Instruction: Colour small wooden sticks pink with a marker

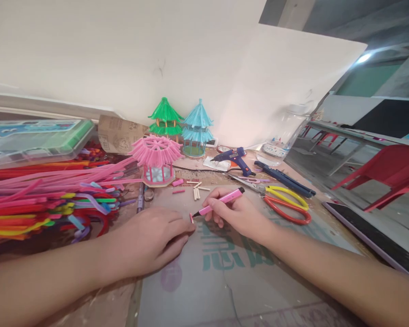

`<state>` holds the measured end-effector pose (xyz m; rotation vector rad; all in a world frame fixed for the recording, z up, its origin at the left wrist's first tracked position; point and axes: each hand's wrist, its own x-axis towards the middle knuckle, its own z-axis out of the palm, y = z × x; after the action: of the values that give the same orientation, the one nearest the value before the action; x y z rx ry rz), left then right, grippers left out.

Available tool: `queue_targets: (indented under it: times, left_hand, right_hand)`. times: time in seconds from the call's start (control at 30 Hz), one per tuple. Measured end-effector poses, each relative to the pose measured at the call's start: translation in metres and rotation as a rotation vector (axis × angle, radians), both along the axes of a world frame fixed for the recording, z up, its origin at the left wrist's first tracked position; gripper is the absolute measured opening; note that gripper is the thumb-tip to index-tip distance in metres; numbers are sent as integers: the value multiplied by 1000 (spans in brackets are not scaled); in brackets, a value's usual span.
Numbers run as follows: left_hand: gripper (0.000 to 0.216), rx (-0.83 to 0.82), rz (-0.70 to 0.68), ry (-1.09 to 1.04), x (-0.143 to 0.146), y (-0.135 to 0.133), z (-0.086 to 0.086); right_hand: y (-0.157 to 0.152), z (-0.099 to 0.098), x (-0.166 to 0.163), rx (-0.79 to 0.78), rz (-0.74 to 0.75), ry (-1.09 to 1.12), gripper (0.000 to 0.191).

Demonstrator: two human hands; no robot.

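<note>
Large green characters [221, 260], partly covered and illegible to me, mark the grey mat [184, 299] on the worktop [105, 306]. My right hand [236, 213] grasps a pink marker [221, 200], its tip at the short stick [191, 218] that my left hand [153, 238] pinches at its fingertips.

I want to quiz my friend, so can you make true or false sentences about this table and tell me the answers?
The right hand holds a pink marker. True.
The scissors have one yellow handle. True.
The left hand holds the scissors. False: it holds a small, partly pink stick.
The glue gun is blue. True.
In the picture, the green pavilion stands right of the blue pavilion. False: it stands left.
</note>
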<state>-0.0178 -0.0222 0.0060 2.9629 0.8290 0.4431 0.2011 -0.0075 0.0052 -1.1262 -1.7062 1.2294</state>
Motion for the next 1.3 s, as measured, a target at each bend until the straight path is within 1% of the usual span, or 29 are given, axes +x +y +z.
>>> queue_targets:
  times: [0.37,0.67,0.87,1.03,1.3]
  left_hand:
    - [27,-3,3,9,1,0,1]
    - [27,10,0,9,2,0,3]
    - [27,-5,6,9,1,-1,2]
    - [27,7,8,7,2,0,2]
    - [26,-16,16,18,1,-1,1]
  right_hand:
    - [1,-1,-1,20,5,-3,26]
    - [0,-2,0,22,-7,-1,25]
    - [0,0,-1,-1,9,-6,25]
    - [0,0,-1,13,10,14,27]
    - [-2,2,0,-23,19,-7,23]
